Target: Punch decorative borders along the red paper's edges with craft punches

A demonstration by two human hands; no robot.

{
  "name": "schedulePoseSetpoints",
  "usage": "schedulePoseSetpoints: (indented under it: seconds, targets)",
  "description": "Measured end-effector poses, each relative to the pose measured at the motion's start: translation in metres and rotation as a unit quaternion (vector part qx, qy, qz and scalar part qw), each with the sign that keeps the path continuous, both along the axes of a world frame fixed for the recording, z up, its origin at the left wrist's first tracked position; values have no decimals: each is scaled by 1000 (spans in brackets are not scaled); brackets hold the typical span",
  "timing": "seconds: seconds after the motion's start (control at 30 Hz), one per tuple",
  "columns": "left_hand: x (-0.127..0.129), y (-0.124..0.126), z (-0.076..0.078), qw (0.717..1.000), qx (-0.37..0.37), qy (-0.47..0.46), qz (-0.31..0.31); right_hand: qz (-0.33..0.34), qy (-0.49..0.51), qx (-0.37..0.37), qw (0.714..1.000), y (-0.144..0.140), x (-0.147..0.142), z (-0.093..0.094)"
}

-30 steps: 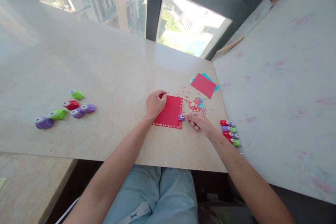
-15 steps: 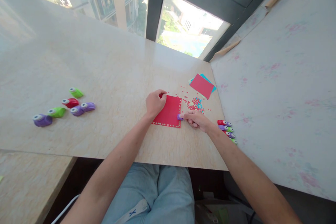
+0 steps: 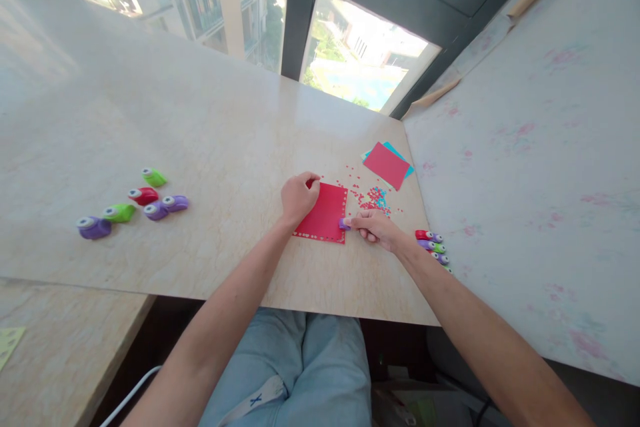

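A red sheet of paper (image 3: pixel 325 212) lies on the table, with small punched shapes along its right and lower edges. My left hand (image 3: pixel 300 197) grips the sheet near its upper left, fingers closed on the edge. In my right hand (image 3: pixel 376 227) is a small purple craft punch (image 3: pixel 344 223), pinched between thumb and fingers and set at the sheet's right edge. Heart-like red and blue paper bits (image 3: pixel 375 199) lie scattered just beyond my right hand. The part of the sheet under my left hand is hidden.
Several craft punches, among them a red one (image 3: pixel 143 196), stand loosely grouped at the left. Another row of punches (image 3: pixel 431 247) sits by the flowered wall (image 3: pixel 520 173). Stacked coloured paper (image 3: pixel 386 165) lies toward the window. A pale green sheet (image 3: pixel 10 345) rests at the lower left.
The view has shifted slightly, so the table items appear a little further right. Both hands keep their places on the paper and the punch.
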State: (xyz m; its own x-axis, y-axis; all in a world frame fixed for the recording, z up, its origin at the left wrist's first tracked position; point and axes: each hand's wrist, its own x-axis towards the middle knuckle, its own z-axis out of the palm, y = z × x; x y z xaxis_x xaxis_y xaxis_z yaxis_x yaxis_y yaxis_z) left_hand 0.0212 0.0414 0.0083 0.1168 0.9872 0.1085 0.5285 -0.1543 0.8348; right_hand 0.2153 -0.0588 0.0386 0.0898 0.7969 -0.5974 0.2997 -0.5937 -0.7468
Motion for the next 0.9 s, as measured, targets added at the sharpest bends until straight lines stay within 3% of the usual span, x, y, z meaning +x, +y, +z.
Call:
schedulePoseSetpoints:
  seconds: [0.37,0.63,0.9]
  targets:
    - [-2,1,3,1000,-9,-28,-6,-13,-9,8,1000,-4,-4,-1]
    - [-9,8,0,996,-13,-88,-31,-6,-12,74,997,-14,-11,3]
    - [-23,8,4,992,-25,-117,-46,-98,-28,201,974,-26,-20,-15]
